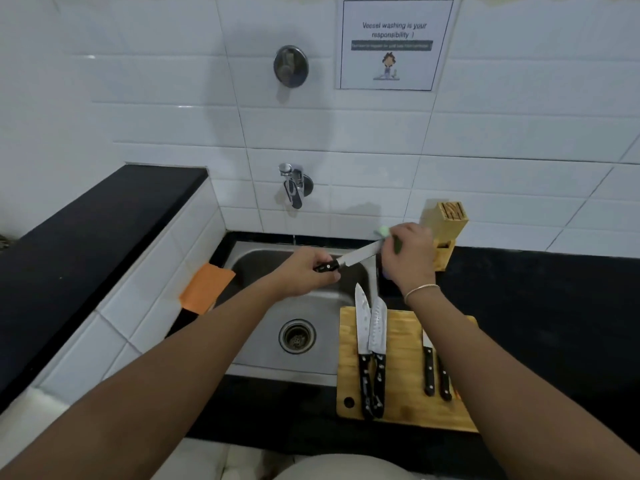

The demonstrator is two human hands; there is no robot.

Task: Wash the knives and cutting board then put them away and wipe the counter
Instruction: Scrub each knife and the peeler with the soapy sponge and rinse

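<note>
Over the steel sink (263, 265) my left hand (304, 271) grips the black handle of a knife (356, 255), its blade pointing right and up. My right hand (408, 254) holds a green scrubber (384, 233) against the blade's tip. A wooden cutting board (401, 372) lies on the black counter right of the sink. Two large knives (372, 348) lie on its left part. Two smaller black-handled knives (434, 370) lie further right, partly hidden by my right forearm.
A wooden knife block (445, 223) stands at the wall behind my right hand. An orange cloth (206, 287) hangs over the sink's left edge. The tap (294, 185) juts from the tiled wall above the sink. A raised black ledge (86, 233) runs along the left.
</note>
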